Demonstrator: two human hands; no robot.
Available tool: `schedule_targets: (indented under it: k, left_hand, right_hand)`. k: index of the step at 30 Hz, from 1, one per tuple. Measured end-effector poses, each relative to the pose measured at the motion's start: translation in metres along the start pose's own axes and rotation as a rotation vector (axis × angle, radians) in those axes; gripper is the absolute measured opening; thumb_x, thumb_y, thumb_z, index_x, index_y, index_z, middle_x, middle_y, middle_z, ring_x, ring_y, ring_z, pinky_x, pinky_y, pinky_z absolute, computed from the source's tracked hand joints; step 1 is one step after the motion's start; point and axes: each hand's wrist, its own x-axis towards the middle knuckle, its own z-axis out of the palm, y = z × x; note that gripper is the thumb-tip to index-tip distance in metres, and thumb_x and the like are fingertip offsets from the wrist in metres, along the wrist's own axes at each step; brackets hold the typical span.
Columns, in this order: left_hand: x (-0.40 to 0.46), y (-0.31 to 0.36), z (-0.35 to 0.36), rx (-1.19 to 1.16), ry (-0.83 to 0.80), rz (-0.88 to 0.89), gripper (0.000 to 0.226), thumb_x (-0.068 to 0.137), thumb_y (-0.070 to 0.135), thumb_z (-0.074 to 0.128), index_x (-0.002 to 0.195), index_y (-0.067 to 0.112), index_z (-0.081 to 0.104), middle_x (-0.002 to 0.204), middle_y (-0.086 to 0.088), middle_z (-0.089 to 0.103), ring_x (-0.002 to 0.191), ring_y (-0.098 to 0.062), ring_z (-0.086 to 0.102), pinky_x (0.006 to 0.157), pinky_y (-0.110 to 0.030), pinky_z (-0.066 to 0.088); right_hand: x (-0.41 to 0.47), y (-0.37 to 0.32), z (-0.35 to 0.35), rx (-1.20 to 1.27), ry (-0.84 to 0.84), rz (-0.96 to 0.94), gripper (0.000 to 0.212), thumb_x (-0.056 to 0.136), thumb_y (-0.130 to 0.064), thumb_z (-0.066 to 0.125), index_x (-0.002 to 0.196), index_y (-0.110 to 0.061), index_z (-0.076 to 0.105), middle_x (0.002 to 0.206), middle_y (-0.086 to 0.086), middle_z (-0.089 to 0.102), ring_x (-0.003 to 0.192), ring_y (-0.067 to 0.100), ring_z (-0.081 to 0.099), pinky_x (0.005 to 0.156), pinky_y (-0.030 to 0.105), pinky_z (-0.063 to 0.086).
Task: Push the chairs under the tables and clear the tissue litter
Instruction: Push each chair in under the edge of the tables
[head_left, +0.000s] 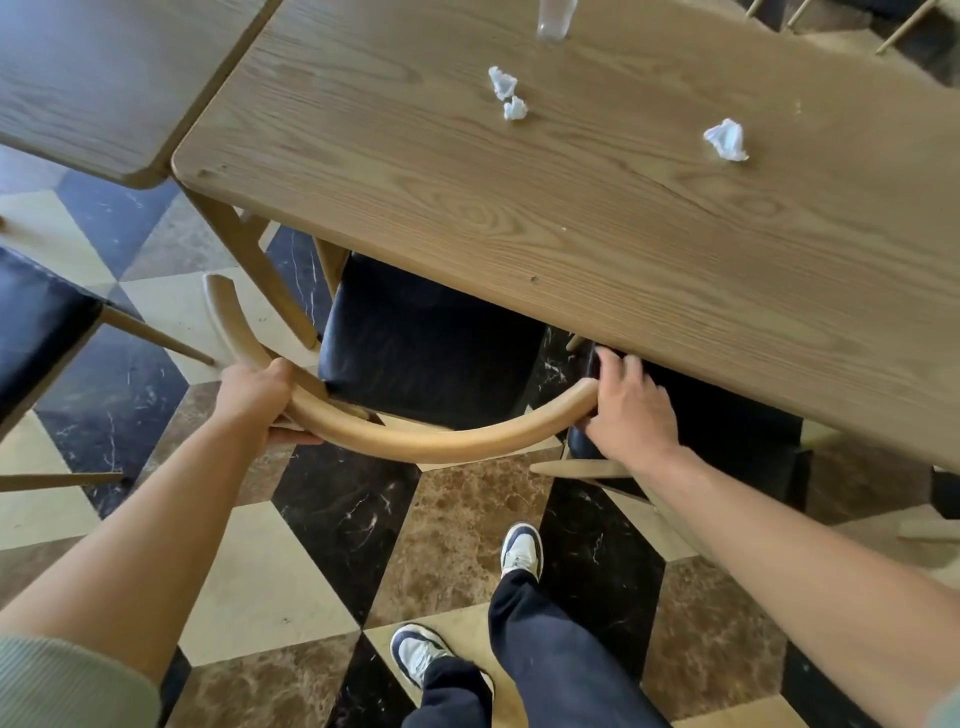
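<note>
A wooden chair with a curved back rail (431, 441) and black seat (421, 343) stands partly under the wooden table (597, 218). My left hand (260, 400) grips the rail's left part. At the rail's right end, my right hand (631, 410) wraps around it. Three crumpled white tissues lie on the tabletop: two close together (503, 82) (515, 109) and one farther right (726, 140).
A clear plastic cup (555, 21) stands at the table's far edge. A second table (93, 83) adjoins at the left. Another black-seated chair (36, 332) is at the left, and one (727, 436) sits under the table at right. Tiled floor below, my feet (521, 551) on it.
</note>
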Motion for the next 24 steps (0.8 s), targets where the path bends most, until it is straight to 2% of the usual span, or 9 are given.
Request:
schedule_targets:
  k: [2,3,5,7,9,13,17,20,24]
  left_hand:
    - [0.002,-0.001,0.000,0.005,0.016,-0.004,0.028,0.104,0.028,0.052,0.125,0.010,0.052,0.107,-0.022,0.069,0.078,-0.041,0.075,0.051,-0.054,0.062]
    - [0.004,-0.003,-0.001,0.010,0.023,-0.007,0.028,0.104,0.029,0.052,0.124,0.010,0.052,0.105,-0.021,0.069,0.077,-0.041,0.075,0.050,-0.053,0.061]
    - [0.007,-0.002,0.002,0.023,0.026,-0.007,0.025,0.104,0.030,0.053,0.121,0.011,0.053,0.103,-0.021,0.069,0.073,-0.040,0.075,0.053,-0.055,0.062]
    - [0.009,-0.002,0.003,0.029,0.033,-0.004,0.024,0.104,0.030,0.052,0.118,0.011,0.053,0.101,-0.021,0.069,0.072,-0.041,0.075,0.055,-0.057,0.062]
    - [0.011,-0.002,0.003,0.029,0.041,-0.006,0.026,0.104,0.030,0.052,0.119,0.009,0.053,0.099,-0.022,0.069,0.074,-0.041,0.075,0.055,-0.059,0.062]
    - [0.019,-0.003,0.000,0.014,0.029,-0.022,0.027,0.103,0.028,0.053,0.117,0.005,0.054,0.100,-0.024,0.069,0.073,-0.043,0.075,0.058,-0.065,0.061]
    - [0.035,0.000,-0.018,0.015,0.003,-0.020,0.028,0.100,0.026,0.057,0.116,0.004,0.054,0.099,-0.027,0.070,0.070,-0.044,0.075,0.056,-0.063,0.060]
    - [0.047,-0.001,-0.043,0.005,0.008,-0.019,0.035,0.098,0.038,0.063,0.106,0.005,0.056,0.093,-0.027,0.072,0.062,-0.041,0.075,0.058,-0.062,0.061]
    - [0.038,-0.004,-0.044,-0.015,0.018,0.022,0.042,0.100,0.050,0.052,0.099,0.009,0.058,0.088,-0.024,0.074,0.058,-0.038,0.075,0.054,-0.058,0.062]
  right_hand:
    - [-0.033,0.018,0.005,0.116,0.007,0.127,0.097,0.078,-0.055,0.077,0.150,-0.013,0.027,0.130,0.015,0.054,0.108,0.030,0.064,0.086,0.043,0.055]
    - [-0.053,0.026,0.010,0.118,0.004,0.144,0.094,0.079,-0.058,0.075,0.148,-0.013,0.029,0.127,0.013,0.058,0.103,0.028,0.067,0.081,0.041,0.058]
    - [-0.084,0.044,0.019,0.089,-0.012,0.137,0.073,0.083,-0.054,0.073,0.136,-0.016,0.042,0.115,0.008,0.067,0.090,0.023,0.072,0.069,0.034,0.060]
    - [-0.090,0.051,0.024,0.067,-0.006,0.123,0.044,0.087,-0.047,0.072,0.114,-0.018,0.052,0.100,0.004,0.072,0.081,0.020,0.074,0.061,0.031,0.059]
    - [-0.084,0.053,0.023,0.057,-0.024,0.124,0.034,0.088,-0.039,0.074,0.105,-0.017,0.055,0.092,0.004,0.073,0.077,0.022,0.074,0.059,0.032,0.059]
    - [-0.084,0.049,0.022,0.092,-0.025,0.132,0.033,0.087,-0.035,0.076,0.106,-0.016,0.057,0.093,0.005,0.073,0.079,0.022,0.074,0.062,0.034,0.061]
    - [-0.082,0.048,0.023,0.083,-0.030,0.148,0.034,0.088,-0.036,0.075,0.109,-0.016,0.056,0.094,0.005,0.072,0.080,0.022,0.074,0.062,0.034,0.061]
    - [-0.080,0.044,0.026,0.060,-0.012,0.180,0.033,0.089,-0.039,0.073,0.107,-0.018,0.054,0.092,0.005,0.071,0.077,0.021,0.073,0.057,0.031,0.056]
    - [-0.081,0.039,0.029,0.057,-0.001,0.239,0.030,0.089,-0.039,0.073,0.099,-0.020,0.052,0.088,0.003,0.068,0.074,0.022,0.069,0.055,0.032,0.054]
